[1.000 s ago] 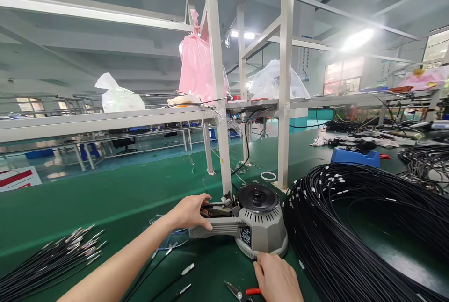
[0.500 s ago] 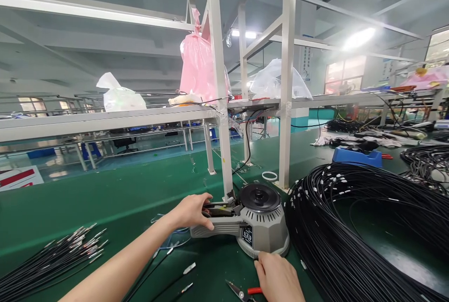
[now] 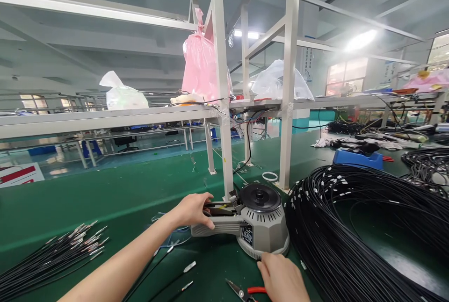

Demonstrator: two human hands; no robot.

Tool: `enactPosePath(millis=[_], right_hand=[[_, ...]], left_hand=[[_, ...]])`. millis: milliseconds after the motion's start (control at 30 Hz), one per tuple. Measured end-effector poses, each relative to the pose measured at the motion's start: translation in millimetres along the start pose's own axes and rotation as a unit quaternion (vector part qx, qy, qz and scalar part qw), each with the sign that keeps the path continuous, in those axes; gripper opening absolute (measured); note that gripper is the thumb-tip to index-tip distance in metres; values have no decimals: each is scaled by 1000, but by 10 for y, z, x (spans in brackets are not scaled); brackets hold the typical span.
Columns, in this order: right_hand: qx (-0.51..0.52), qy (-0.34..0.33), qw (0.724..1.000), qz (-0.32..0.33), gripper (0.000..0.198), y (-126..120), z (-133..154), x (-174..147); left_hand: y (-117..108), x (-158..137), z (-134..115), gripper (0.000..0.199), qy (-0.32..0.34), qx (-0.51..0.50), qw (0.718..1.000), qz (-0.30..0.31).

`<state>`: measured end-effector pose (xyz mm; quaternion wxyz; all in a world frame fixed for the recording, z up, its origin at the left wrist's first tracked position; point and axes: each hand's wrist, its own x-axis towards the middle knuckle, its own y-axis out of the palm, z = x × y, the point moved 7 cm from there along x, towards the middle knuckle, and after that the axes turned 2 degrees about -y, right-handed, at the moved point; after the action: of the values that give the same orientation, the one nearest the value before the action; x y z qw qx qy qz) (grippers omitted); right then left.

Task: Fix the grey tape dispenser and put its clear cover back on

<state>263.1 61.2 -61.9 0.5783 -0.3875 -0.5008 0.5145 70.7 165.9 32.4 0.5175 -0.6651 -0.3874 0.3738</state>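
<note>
A grey tape dispenser machine [image 3: 257, 229] with a round black top stands on the green table [image 3: 115, 199]. My left hand [image 3: 192, 211] grips its narrow outlet arm at the left end, fingers curled over the slot. My right hand [image 3: 282, 276] rests against the machine's front lower edge, fingers bent. Red-handled cutters [image 3: 247, 291] lie just left of that hand. Several short black wires with white ends [image 3: 175, 269] lie in front of the machine.
A large coil of black cables [image 3: 361, 232] fills the table to the right. A bundle of cut wires [image 3: 52, 260] lies at the far left. White frame posts [image 3: 224, 143] rise behind the machine, with a shelf carrying plastic bags. A blue tray [image 3: 356, 158] sits further back.
Both hands stay on the machine. The view has drifted slightly, and my right hand sits a little lower and to the right.
</note>
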Motion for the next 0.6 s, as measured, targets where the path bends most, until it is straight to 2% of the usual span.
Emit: enactPosePath(millis=[133,367,433,600], right_hand=[[-1,2,1000,0,32,29,88,-1],[-9,56,998,-1,30,-101,-324,-18],[-7,47,999,-1,31,-91,-284,-16],[6,1,1000,2,33,21,54,2]], left_hand=[[-9,2,-8,85,-1,4,1000,-5],[-7,36,57,87,-6,12,1000,-1],[-2,38,52,88,-3,13,1000,-3],[9,49,39,86,4,11,1000,-7]])
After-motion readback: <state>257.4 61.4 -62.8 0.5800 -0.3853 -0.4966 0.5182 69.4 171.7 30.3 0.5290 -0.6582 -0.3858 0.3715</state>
